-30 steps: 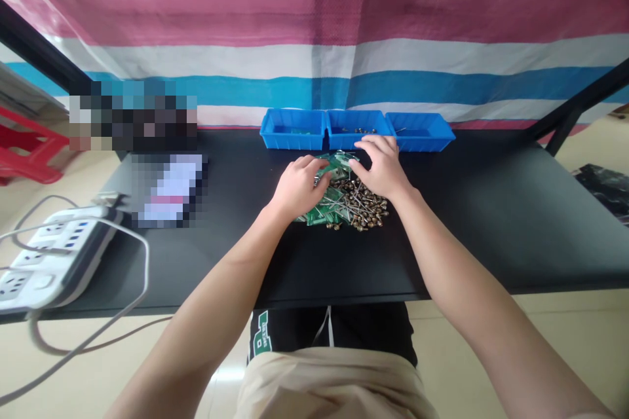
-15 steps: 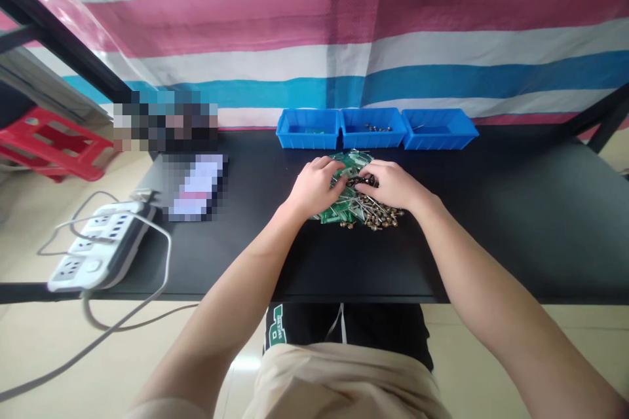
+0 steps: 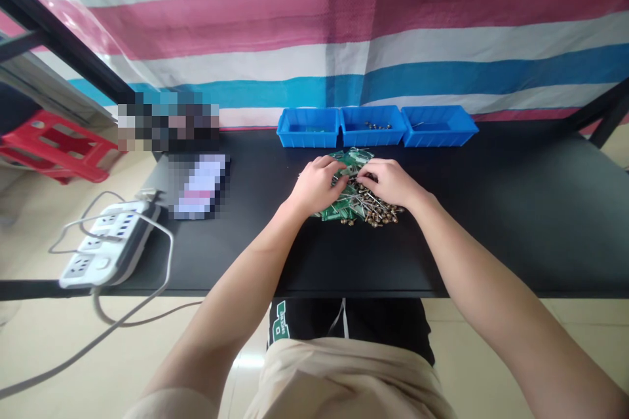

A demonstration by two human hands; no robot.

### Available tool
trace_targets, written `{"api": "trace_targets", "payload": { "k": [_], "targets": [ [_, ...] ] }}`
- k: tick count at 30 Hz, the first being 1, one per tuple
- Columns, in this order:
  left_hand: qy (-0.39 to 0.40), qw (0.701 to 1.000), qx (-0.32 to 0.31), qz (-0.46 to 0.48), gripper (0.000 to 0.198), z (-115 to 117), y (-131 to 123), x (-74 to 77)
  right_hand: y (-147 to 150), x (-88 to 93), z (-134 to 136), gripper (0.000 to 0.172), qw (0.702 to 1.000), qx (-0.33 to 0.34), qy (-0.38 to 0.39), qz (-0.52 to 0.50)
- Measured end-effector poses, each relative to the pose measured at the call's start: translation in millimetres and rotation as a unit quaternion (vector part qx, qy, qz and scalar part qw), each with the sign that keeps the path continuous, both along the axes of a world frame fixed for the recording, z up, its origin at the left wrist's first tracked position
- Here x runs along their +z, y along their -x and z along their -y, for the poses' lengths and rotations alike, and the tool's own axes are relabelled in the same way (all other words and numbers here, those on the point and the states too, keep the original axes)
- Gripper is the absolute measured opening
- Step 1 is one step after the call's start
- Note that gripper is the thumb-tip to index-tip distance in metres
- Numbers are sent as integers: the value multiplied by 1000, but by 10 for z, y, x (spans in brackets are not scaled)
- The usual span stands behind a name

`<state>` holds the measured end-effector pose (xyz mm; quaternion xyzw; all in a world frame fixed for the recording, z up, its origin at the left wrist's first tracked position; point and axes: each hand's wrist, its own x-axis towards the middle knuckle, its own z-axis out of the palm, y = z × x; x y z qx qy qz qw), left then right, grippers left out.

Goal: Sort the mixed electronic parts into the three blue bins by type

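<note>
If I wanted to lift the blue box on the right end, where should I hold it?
Probably pinch the right end wall of that box by its rim, coming from the right. That end stands free, while its left end sits close against the middle box. Keep it level: a thin metal piece shows inside.

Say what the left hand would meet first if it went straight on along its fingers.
Most likely the green pieces in the pile, close by the left hand's fingertips; the right hand lies beyond. Depth is unclear, so contact may already be there.
</note>
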<state>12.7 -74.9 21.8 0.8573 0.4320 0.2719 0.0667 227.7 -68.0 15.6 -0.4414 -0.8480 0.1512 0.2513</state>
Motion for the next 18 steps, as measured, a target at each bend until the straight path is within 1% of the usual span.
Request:
{"api": "trace_targets", "payload": {
  "k": [10,12,15,18],
  "targets": [
    [9,1000,3,-10,23,5,-1,5,22,-30,-8,14,998,-19,-26,-46],
    [9,1000,4,-12,22,3,-4,3,19,-29,-2,16,998,-39,-35,-32],
    [6,1000,1,-10,23,-2,-6,1,2,-14,15,15,994,-99,-41,22],
    [9,1000,-3,-8,23,-6,-5,-7,-10,-15,20,13,988,-141,-14,55]
  ]
}}
